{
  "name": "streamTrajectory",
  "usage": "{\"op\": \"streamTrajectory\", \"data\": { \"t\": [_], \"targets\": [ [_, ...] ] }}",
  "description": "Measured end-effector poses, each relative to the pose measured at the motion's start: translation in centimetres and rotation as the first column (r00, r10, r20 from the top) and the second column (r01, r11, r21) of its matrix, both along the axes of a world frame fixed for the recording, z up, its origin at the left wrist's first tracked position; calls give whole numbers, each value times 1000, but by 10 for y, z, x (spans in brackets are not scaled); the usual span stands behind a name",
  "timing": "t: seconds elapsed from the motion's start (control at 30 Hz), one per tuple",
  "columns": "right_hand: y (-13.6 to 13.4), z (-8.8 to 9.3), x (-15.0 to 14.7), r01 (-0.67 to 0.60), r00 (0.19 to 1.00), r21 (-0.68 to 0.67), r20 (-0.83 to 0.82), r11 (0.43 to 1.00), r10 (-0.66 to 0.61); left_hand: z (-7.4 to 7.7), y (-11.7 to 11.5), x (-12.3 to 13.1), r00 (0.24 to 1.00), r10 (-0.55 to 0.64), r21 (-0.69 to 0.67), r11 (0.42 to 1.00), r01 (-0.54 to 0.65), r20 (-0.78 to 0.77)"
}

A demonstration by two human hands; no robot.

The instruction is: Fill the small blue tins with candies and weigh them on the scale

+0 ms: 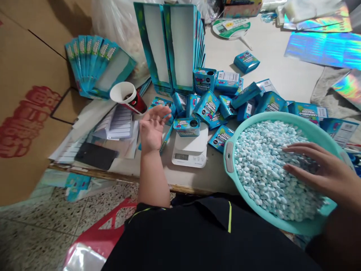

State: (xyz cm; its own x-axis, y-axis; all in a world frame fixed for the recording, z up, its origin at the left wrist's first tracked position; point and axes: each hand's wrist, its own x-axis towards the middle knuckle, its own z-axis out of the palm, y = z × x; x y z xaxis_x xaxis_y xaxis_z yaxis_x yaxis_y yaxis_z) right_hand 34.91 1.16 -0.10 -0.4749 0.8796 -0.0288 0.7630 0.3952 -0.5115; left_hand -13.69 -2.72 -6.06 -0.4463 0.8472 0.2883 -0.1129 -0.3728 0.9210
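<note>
My left hand [152,128] hovers open, palm up, just left of a small white kitchen scale [189,150]. A little blue candy box [186,127] stands on the scale's plate. My right hand [324,171] lies flat and open on a heap of pale blue and white candies [262,165] that fills a teal plastic basin [229,160] at my lap's right. The hand's fingers are spread over the candies and hold nothing that I can see.
Several blue candy boxes [225,98] lie heaped behind the scale. Flat display cartons [172,45] stand at the back and more [96,64] fan out left. A tipped white funnel cup [126,96], a dark phone [96,155], cardboard [31,98] and holographic sheets [324,47] surround them.
</note>
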Motion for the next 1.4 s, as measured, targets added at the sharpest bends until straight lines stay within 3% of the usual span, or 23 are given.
{"op": "streamTrajectory", "data": {
  "t": [0.23, 0.37, 0.63, 0.73, 0.83, 0.93, 1.0, 1.1, 1.17, 1.23, 1.3, 1.4],
  "targets": [
    [-12, -2, -9, -98, 992, 69, 82, 993, 92, 10, -4, -3, 990, 133, -61, 990, -130, 48],
    [-14, -6, -13, -135, 987, 149, 112, 980, 118, 11, -5, -3, 989, 142, -81, 987, -138, 48],
    [-13, -5, -17, -127, 992, 144, 33, 981, 123, 8, -4, -2, 989, 145, -85, 986, -146, -19],
    [-13, -6, -16, -125, 992, 143, 16, 982, 123, 4, -4, -3, 993, 92, -41, 995, -95, -72],
    [-13, -6, -17, -119, 993, 125, -3, 985, 121, 0, -5, -3, 962, -105, -115, 990, 78, -252],
    [-13, -1, -20, -108, 994, 76, -15, 991, 110, -2, -6, 1, 867, -255, -344, 933, 104, -428],
    [-13, 3, -23, -104, 994, 40, -30, 994, 105, 2, -4, 7, 833, -204, -344, 939, 18, -515],
    [-12, 7, -25, -99, 992, 26, -70, 995, 101, 22, 1, 28, 769, 65, -65, 988, -137, -636],
    [-11, 9, -25, -96, 990, 27, -96, 995, 98, 42, 5, 51, 669, 237, 160, 971, -175, -705],
    [-10, 10, -25, -91, 988, 26, -123, 996, 93, 63, 10, 78, 506, 278, 299, 953, -41, -817],
    [-10, 9, -24, -81, 986, 29, -143, 996, 84, 77, 17, 103, 308, 293, 360, 913, 190, -905],
    [-10, 8, -23, -74, 985, 26, -152, 997, 77, 82, 32, 128, 78, 341, 343, 849, 401, -937]
  ]
}}
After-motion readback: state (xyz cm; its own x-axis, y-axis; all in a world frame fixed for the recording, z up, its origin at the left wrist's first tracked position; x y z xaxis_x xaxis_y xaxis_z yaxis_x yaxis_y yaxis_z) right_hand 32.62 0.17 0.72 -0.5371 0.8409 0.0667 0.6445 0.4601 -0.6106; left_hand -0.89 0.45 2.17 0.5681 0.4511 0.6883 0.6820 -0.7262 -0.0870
